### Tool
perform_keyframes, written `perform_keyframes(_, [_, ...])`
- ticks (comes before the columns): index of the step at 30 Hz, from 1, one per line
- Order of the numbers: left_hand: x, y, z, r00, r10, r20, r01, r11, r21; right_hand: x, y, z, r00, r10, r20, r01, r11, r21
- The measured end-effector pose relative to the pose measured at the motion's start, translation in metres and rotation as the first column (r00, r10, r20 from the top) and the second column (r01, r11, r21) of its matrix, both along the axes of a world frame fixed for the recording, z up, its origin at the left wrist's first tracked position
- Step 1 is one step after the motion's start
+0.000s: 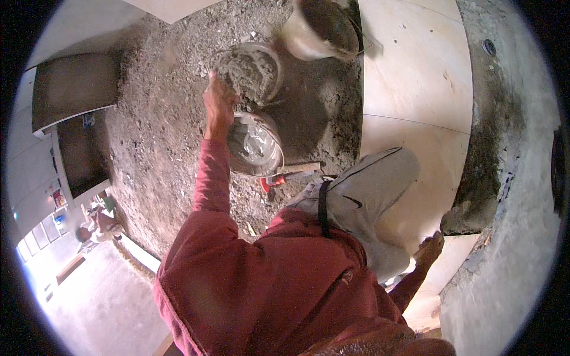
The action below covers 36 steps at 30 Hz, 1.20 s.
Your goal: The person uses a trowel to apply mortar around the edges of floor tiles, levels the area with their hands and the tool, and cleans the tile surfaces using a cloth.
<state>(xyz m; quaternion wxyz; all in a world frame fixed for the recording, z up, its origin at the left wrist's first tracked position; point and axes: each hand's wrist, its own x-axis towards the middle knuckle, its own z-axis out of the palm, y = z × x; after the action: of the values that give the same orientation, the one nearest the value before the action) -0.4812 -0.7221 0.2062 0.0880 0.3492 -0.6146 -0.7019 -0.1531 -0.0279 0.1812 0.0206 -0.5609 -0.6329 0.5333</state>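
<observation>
My left hand (219, 98) is closed at the left edge of a bucket (279, 68) filled with lumpy grey mortar (246, 68). Whatever its fingers grip is hidden. Just below that hand stands a second bucket (278, 155), holding a wet, pale grey, shiny mix. My right hand (428, 246) is low on the right, by the edge of a large cream tile (415, 83) and a strip of dark mortar. Its fingers are too small and shadowed to read. Near my knee, a red-handled tool (271, 182) lies beside a tool with a wooden-looking bar (300, 168).
A third bucket (297, 35) leans at the top, beside the tiles. Rough earth and rubble (160, 118) cover the ground on the left. A grey wall (516, 237) curves along the right. Another person (98, 227) is low down at the far left, near bright window bars.
</observation>
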Motion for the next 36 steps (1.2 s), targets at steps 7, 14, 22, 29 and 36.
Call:
perform_keyframes(7, [-0.018, 0.004, -0.017, 0.983, 0.120, 0.137, -0.105, 0.988, -0.113, -0.171, -0.093, -0.051, 0.941, 0.205, -0.269, -0.269, 0.935, -0.232])
perform_keyframes(14, [-0.012, -0.018, -0.021, 0.988, 0.059, 0.140, -0.031, 0.980, -0.196, -0.438, -0.310, -0.122, 0.917, 0.165, -0.364, -0.400, 0.404, -0.823])
perform_keyframes(22, [-0.005, -0.015, -0.018, 1.000, -0.028, 0.012, 0.030, 0.986, -0.161, -0.511, -0.396, -0.095, 0.913, -0.049, -0.405, -0.162, 0.868, -0.470])
perform_keyframes(29, [-0.021, 0.011, -0.039, 0.888, -0.423, 0.180, 0.444, 0.687, -0.576, -0.329, -0.203, -0.018, 0.678, 0.045, -0.733, -0.176, 0.979, -0.102])
perform_keyframes(36, [-0.009, 0.146, -0.048, 0.495, -0.822, 0.281, 0.761, 0.254, -0.597, -0.034, -0.015, 0.046, 0.736, -0.307, -0.603, 0.487, 0.859, 0.158])
